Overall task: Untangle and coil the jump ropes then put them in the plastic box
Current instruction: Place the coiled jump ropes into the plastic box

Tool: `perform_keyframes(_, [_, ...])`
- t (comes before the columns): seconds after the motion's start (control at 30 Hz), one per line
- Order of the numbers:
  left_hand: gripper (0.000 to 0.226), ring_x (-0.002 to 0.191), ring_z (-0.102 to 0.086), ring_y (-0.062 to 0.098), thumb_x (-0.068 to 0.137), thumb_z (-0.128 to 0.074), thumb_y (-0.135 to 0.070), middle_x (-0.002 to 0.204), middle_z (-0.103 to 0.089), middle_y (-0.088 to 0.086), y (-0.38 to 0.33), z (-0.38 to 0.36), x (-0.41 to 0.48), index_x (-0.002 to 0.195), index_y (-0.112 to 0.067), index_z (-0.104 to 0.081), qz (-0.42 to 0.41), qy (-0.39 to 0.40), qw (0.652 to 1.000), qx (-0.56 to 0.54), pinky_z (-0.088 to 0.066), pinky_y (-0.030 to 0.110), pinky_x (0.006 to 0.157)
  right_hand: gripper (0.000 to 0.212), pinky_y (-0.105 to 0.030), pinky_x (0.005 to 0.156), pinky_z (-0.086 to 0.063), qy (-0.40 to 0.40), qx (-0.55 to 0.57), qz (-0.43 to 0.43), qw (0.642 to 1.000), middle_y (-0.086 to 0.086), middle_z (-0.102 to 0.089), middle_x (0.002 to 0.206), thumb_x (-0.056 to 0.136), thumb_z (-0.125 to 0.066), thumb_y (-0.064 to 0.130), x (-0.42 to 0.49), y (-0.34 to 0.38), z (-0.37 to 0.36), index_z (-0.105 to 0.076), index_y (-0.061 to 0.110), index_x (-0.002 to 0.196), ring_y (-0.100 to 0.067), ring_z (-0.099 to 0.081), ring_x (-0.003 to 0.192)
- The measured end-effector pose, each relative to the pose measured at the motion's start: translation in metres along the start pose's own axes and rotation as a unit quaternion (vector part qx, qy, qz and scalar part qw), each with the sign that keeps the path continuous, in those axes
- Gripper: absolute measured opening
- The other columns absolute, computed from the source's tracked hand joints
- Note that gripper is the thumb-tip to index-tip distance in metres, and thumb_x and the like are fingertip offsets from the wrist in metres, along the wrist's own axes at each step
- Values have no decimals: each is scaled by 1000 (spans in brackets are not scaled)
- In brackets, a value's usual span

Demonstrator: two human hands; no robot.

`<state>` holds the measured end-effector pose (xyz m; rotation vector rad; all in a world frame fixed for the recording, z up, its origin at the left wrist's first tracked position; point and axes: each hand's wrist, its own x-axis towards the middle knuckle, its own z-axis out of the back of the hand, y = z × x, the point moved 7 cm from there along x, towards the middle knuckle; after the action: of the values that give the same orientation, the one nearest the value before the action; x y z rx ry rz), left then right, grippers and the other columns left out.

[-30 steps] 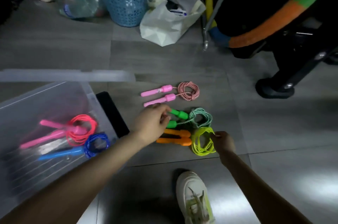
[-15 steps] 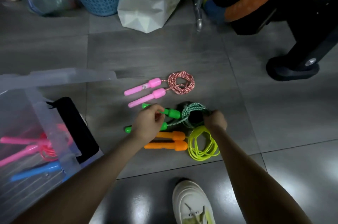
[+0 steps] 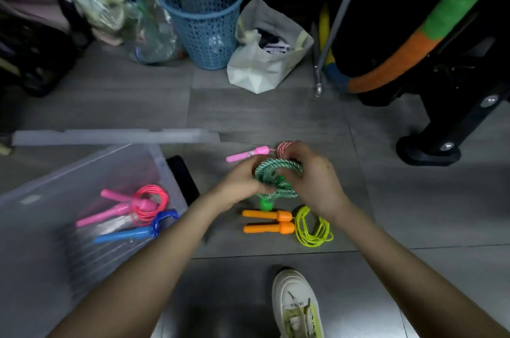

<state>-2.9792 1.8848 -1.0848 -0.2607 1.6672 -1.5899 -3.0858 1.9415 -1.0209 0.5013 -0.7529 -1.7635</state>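
Gripping green rope (image 3: 276, 166), left hand (image 3: 239, 183), right hand (image 3: 314, 178)

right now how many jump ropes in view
5: pink rope and blue rope in the plastic box; green rope in left hand and right hand; pink-handled rope and orange-handled rope on the floor. Others possibly hidden.

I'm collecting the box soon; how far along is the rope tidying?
Done: a coral rope and a blue rope lie coiled in the plastic box. In hand: the left hand and right hand grip the bunched green rope. Left: that one, the coiled yellow rope and the striped rope, partly hidden behind the hands, are not yet in the box.
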Motion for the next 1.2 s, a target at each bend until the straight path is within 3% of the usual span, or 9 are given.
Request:
perform_keyframes(0.13, [51, 85, -58, 9, 68, -66, 21, 92, -63, 1, -43, 45, -50, 107, -10, -57, -55, -23, 997, -55, -48, 17, 76, 27, -19, 78, -39, 31, 25, 45, 998, 1, -61, 93, 67, -78, 12, 5, 69, 28, -56, 21, 80, -15, -57, 93])
perform_keyframes(0.23, [56, 89, -55, 13, 61, -74, 7, 92, -61, 6, -78, 79, -96, 104, -24, -57, -118, -32, 991, -58, -44, 26, 80, 36, -14, 88, -38, 139, 180, 36, 973, -5, -56, 108, 68, -78, 3, 6, 112, 27, -53, 18, 88, -12, -53, 105])
perform_keyframes(0.4, [50, 80, -56, 13, 62, -70, -2, 83, -59, 3, -103, 150, -175, 107, -21, -57, -164, -102, 978, -83, -45, 24, 74, 37, -33, 83, -52, 290, 319, 25, 902, -7, -64, 101, 80, -64, -5, -8, 200, -14, -53, 16, 109, -16, -61, 93])
perform_keyframes(0.7, [64, 79, -67, 9, 50, -81, -8, 85, -72, -5, -44, 282, -285, 109, -14, -57, -153, -242, 946, -149, -53, 19, 70, 43, -20, 76, -53, 410, 382, 8, 828, -7, -62, 102, 80, -60, -11, -23, 327, -136, -51, 4, 120, -13, -63, 87])
perform_keyframes(0.8, [70, 78, -68, 10, 42, -79, 5, 83, -72, -4, 7, 308, -291, 105, -15, -59, -86, -262, 953, -129, -53, 19, 70, 47, -18, 78, -53, 437, 377, -45, 815, -10, -61, 109, 81, -57, -14, -29, 314, -198, -49, 1, 124, -14, -62, 91])
perform_keyframes(1.0, [39, 76, -64, 7, 64, -75, 8, 80, -70, -5, 131, 310, -250, 95, -10, -63, 33, -220, 969, -105, -53, 19, 70, 44, -24, 77, -55, 444, 387, -161, 792, 0, -55, 129, 78, -59, -14, -44, 232, -313, -62, 21, 105, -11, -66, 91])
perform_keyframes(1.07, [28, 72, -62, 7, 69, -71, 13, 76, -68, -2, 175, 300, -220, 87, -8, -64, 69, -199, 977, -43, -53, 25, 72, 49, -31, 83, -54, 425, 346, -180, 817, 4, -47, 139, 76, -63, -14, -46, 193, -344, -64, 22, 109, -14, -62, 99])
perform_keyframes(1.13, [22, 80, -58, 16, 74, -70, 7, 86, -65, 7, 212, 283, -188, 93, -4, -65, 110, -163, 980, 35, -51, 28, 79, 46, -41, 89, -50, 390, 269, -201, 858, -15, -58, 127, 76, -61, -15, -46, 151, -363, -62, 10, 115, -21, -59, 97])
perform_keyframes(1.2, [26, 85, -54, 16, 77, -70, 2, 92, -61, 4, 230, 268, -158, 103, 1, -65, 117, -148, 979, 82, -43, 8, 68, 42, -40, 87, -49, 338, 208, -215, 892, -13, -64, 108, 77, -61, -13, -40, 119, -370, -60, 0, 116, -23, -56, 93])
